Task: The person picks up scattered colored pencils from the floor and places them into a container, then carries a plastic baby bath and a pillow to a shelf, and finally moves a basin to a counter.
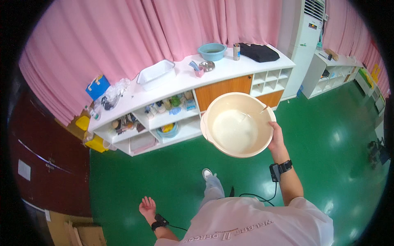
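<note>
A round cream-coloured plastic basin (213, 137) is held out in front of me, above the floor. My right hand (277, 136) grips its right rim, with the thumb on the inner side. The basin's inside faces up toward me; its bottom looks pale and shiny, and I cannot tell for sure whether water lies in it. A thin dark mark shows near the right rim. Low at my left side, my left hand (147, 206) hangs away from the basin, its fingers loosely spread and nothing in them.
A long white cabinet (186, 85) runs ahead, bearing a white tub (156, 74), a blue basin (212, 52), a pink cup (199, 72), a metal lid (207, 66) and a black cloth (258, 52). Brown doors (53, 151) stand left; an air conditioner (304, 49) stands back right.
</note>
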The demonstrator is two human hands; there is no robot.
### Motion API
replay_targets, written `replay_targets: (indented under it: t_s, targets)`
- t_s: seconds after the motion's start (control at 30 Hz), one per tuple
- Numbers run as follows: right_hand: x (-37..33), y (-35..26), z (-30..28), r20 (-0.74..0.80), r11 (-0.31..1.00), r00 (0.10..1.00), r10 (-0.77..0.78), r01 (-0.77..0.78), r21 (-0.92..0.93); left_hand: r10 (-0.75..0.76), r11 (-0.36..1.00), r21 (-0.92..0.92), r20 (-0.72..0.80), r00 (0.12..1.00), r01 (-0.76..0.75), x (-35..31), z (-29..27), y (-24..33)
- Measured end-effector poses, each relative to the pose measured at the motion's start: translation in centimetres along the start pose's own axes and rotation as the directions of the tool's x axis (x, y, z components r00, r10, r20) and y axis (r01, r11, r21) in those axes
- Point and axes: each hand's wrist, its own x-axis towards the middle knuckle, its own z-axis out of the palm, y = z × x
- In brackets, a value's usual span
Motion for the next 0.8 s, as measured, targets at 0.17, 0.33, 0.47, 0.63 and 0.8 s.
replay_targets:
  t_s: [0.17, 0.33, 0.47, 0.63, 0.8]
  targets:
    - [11.6, -0.2, 4.0, -0.068, 1.0, 0.998, -0.02, 0.019, -0.024, 0.049, 0.981, -0.169, -0.254, 0.966, -0.094, 9.4, 6.5, -1.8]
    - [22.3, -0.3, 7.4, -0.084, 0.998, 0.995, -0.058, 0.057, -0.018, 0.077, 0.994, -0.066, -0.127, 0.989, -0.086, 17.7, 20.3, -3.9]
    - [30.7, 0.2, 10.6, -0.043, 0.996, 0.996, 0.078, -0.077, 0.033, 0.117, 0.991, 0.062, -0.006, 0.993, -0.116, 22.5, 28.3, -4.1]
    - [40.1, 1.3, 17.4, 0.099, 0.969, 0.964, 0.246, -0.244, -0.03, 0.149, 0.988, -0.035, -0.103, 0.983, -0.153, 23.8, 33.8, -7.6]
    - [52.2, 4.5, 25.5, 0.236, 0.952, 0.924, 0.303, -0.283, -0.113, 0.168, 0.981, -0.065, -0.182, 0.969, -0.182, 24.7, 34.9, -9.2]
